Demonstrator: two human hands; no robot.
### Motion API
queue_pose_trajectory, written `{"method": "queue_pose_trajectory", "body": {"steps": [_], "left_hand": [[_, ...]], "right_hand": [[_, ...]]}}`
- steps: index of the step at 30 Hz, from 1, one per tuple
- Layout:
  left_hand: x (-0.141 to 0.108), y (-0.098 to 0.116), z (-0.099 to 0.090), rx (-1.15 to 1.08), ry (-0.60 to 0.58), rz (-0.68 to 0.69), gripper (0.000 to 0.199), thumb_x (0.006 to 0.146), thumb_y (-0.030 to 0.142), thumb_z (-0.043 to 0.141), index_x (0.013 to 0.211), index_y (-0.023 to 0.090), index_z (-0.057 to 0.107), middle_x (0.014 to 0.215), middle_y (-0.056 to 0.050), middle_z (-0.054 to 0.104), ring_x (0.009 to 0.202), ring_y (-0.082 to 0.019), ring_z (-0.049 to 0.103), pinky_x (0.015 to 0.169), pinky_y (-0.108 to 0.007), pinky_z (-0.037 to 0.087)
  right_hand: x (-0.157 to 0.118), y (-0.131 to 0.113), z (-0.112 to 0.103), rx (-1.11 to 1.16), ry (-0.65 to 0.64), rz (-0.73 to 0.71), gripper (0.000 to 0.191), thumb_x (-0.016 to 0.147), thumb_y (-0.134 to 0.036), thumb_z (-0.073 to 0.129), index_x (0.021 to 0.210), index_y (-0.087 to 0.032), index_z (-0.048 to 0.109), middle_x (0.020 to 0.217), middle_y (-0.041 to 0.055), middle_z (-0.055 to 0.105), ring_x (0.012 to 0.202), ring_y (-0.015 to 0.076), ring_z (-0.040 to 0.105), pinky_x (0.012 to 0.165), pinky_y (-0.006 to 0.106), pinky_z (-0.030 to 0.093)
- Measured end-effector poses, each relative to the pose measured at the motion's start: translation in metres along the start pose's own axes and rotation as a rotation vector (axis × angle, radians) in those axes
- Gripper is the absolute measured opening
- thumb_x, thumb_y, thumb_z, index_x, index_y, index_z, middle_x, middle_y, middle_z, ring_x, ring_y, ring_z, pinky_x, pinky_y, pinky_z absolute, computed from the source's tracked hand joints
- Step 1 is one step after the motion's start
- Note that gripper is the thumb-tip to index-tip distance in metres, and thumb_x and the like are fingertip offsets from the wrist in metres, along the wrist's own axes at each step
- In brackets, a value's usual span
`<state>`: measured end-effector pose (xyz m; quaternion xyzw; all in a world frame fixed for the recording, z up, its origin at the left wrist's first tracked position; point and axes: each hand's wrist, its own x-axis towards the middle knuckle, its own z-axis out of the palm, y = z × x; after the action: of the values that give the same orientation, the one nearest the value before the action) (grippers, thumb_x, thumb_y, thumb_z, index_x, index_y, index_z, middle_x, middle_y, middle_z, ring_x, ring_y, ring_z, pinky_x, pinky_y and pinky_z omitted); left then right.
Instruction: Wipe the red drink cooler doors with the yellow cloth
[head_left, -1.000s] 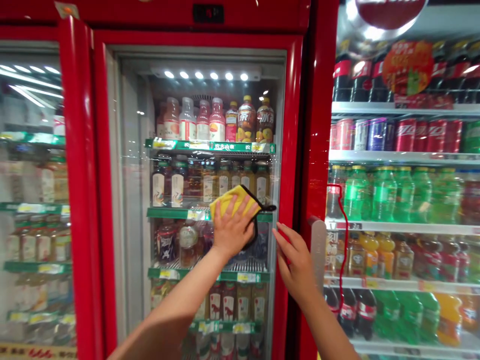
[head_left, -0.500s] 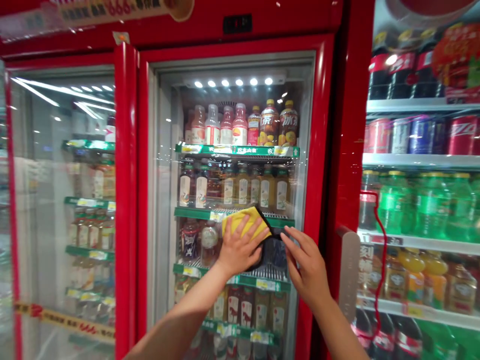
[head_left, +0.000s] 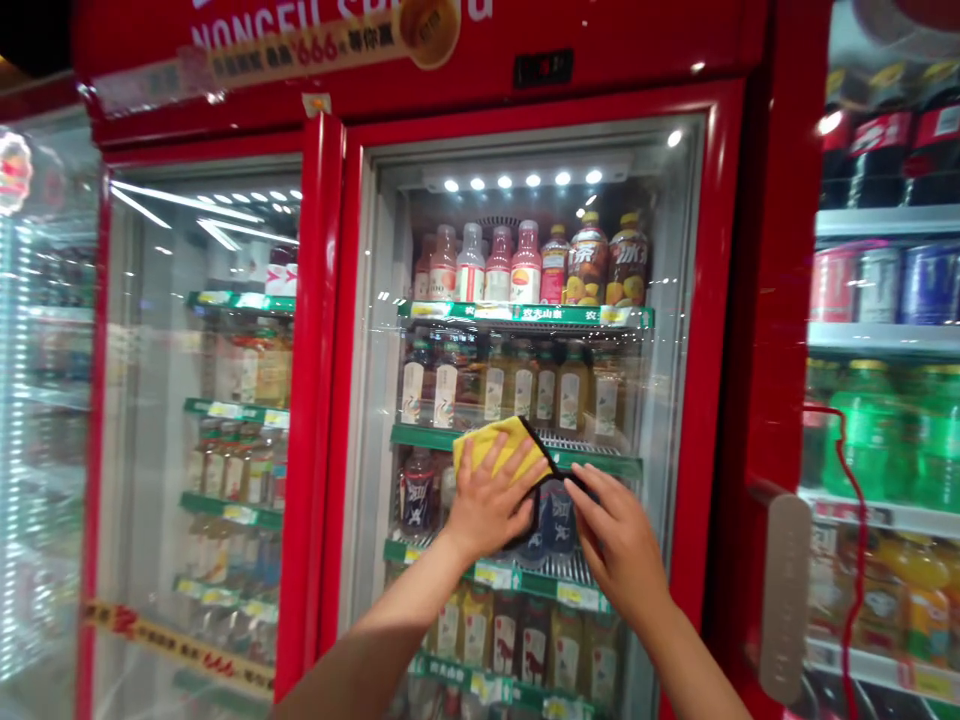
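Observation:
A yellow cloth with a dark edge (head_left: 487, 446) lies against the glass door (head_left: 525, 390) of a red drinks cooler. My left hand (head_left: 491, 505) is spread flat on the cloth, its fingers apart, pressing it to the glass. Just to the right, my right hand (head_left: 619, 540) has its fingertips together at the cloth's dark right corner. The cloth's lower part is mostly hidden behind my left hand. Bottles (head_left: 525, 265) stand on the shelves behind the glass.
Red door frame (head_left: 712, 350) surrounds the glass. A grey handle (head_left: 785, 600) and a hanging red cord (head_left: 860, 540) are at the right, before another cooler with green bottles (head_left: 870, 430). A second glass door (head_left: 157, 400) stands at the left.
The view has turned left, so the coolers appear further right and more shows at the left. My hands and the cloth have moved left relative to the door.

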<state>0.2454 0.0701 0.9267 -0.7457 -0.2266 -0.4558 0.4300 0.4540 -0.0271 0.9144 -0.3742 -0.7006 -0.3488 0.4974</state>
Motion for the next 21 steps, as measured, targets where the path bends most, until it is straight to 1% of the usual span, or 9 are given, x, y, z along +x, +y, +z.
{"method": "queue_pose_trajectory", "body": {"steps": [3,6,8,10,12,14,17,19,21], "left_hand": [[0.018,-0.035,-0.01,0.021,0.058,-0.179,0.058,0.093,0.04,0.057,0.149,0.037,0.046,0.157,0.0,0.046,0.153,-0.03,0.025,0.127,-0.06,0.003],[0.005,-0.049,-0.012,0.059,0.142,-0.398,0.06,0.094,0.033,0.054,0.153,0.031,0.041,0.16,-0.004,0.042,0.154,-0.032,0.022,0.126,-0.06,0.005],[-0.013,-0.039,-0.008,0.039,0.151,-0.359,0.06,0.094,0.036,0.055,0.153,0.031,0.042,0.158,-0.004,0.044,0.155,-0.032,0.021,0.126,-0.061,0.003],[-0.023,-0.024,-0.003,-0.003,0.117,-0.192,0.059,0.093,0.043,0.057,0.15,0.035,0.045,0.154,-0.001,0.05,0.155,-0.031,0.02,0.126,-0.062,0.0],[-0.02,-0.017,-0.001,-0.012,0.077,-0.065,0.058,0.093,0.05,0.057,0.148,0.038,0.047,0.152,0.002,0.052,0.154,-0.03,0.022,0.126,-0.062,-0.002],[-0.006,-0.026,-0.004,0.012,0.047,-0.024,0.057,0.093,0.052,0.056,0.148,0.04,0.047,0.154,0.002,0.05,0.154,-0.029,0.023,0.126,-0.061,-0.003],[0.006,-0.058,-0.013,0.067,0.011,-0.072,0.059,0.093,0.051,0.059,0.149,0.041,0.044,0.159,-0.001,0.044,0.153,-0.031,0.025,0.124,-0.063,-0.004],[-0.004,-0.075,-0.018,0.093,0.005,-0.139,0.06,0.092,0.046,0.062,0.149,0.042,0.044,0.161,-0.003,0.039,0.153,-0.033,0.023,0.124,-0.065,-0.001],[-0.027,-0.078,-0.02,0.1,0.014,-0.172,0.06,0.091,0.04,0.065,0.148,0.041,0.046,0.162,-0.004,0.039,0.154,-0.034,0.02,0.124,-0.065,0.001]], "right_hand": [[-0.001,-0.003,0.008,-0.016,0.026,0.027,0.053,0.095,-0.013,0.047,0.145,-0.03,0.052,0.144,0.0117,0.059,0.132,0.0295,0.057,0.102,0.056,0.055],[-0.011,-0.006,0.015,-0.02,0.062,0.079,0.055,0.096,-0.012,0.047,0.148,-0.031,0.049,0.146,0.0124,0.057,0.134,0.0304,0.055,0.103,0.058,0.054],[-0.016,-0.009,0.021,-0.022,0.061,0.088,0.054,0.096,-0.012,0.049,0.146,-0.032,0.051,0.144,0.0114,0.058,0.136,0.0312,0.053,0.105,0.061,0.052],[-0.018,-0.014,0.028,-0.03,0.051,0.076,0.053,0.096,-0.012,0.049,0.145,-0.032,0.051,0.144,0.0112,0.058,0.139,0.0317,0.05,0.108,0.064,0.049],[-0.017,-0.019,0.036,-0.043,0.044,0.058,0.056,0.095,-0.01,0.048,0.147,-0.031,0.049,0.147,0.0121,0.056,0.142,0.0319,0.046,0.11,0.067,0.045],[-0.014,-0.024,0.043,-0.052,0.029,0.043,0.06,0.094,-0.007,0.046,0.149,-0.03,0.046,0.15,0.0125,0.053,0.146,0.0319,0.041,0.112,0.069,0.041],[-0.013,-0.03,0.048,-0.08,0.018,0.034,0.064,0.093,-0.005,0.044,0.151,-0.032,0.043,0.155,0.0121,0.047,0.149,0.0321,0.036,0.114,0.07,0.036],[-0.016,-0.033,0.049,-0.108,0.016,0.034,0.063,0.093,-0.006,0.045,0.151,-0.032,0.042,0.157,0.0124,0.045,0.149,0.0324,0.035,0.113,0.071,0.036],[-0.019,-0.035,0.05,-0.133,0.006,0.033,0.062,0.093,-0.006,0.045,0.15,-0.03,0.043,0.157,0.0132,0.044,0.149,0.0328,0.036,0.113,0.071,0.037]]}}
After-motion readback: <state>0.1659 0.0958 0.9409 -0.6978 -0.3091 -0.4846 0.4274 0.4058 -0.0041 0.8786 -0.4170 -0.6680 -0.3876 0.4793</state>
